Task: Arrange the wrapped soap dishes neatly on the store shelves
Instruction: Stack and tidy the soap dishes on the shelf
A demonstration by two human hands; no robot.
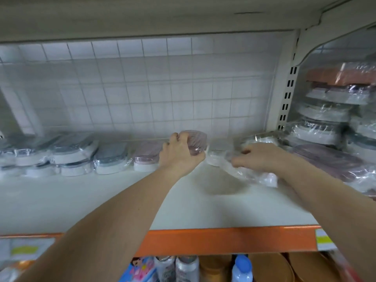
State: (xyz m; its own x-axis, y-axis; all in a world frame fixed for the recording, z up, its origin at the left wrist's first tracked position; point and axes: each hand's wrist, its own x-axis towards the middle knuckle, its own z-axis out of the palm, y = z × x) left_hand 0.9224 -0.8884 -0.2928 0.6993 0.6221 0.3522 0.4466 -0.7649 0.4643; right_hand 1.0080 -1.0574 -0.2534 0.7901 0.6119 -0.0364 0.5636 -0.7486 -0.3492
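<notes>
My left hand (179,152) grips a pink wrapped soap dish (196,141), held tilted just above the white shelf (114,198) at the right end of a row of wrapped dishes (81,157). That row runs along the back wall; most are grey-blue on white, and one pink dish (145,157) lies right beside my left hand. My right hand (258,156) rests palm down with fingers curled on another wrapped dish (256,174) lying flat to the right. A white wrapped dish (216,156) sits between my two hands.
A tall stack of wrapped dishes (329,115) fills the neighbouring bay on the right, with a large purple wrapped piece (333,161) in front. A slotted upright post (286,96) divides the bays. An orange shelf edge (234,240) runs below; bottles (186,268) stand underneath.
</notes>
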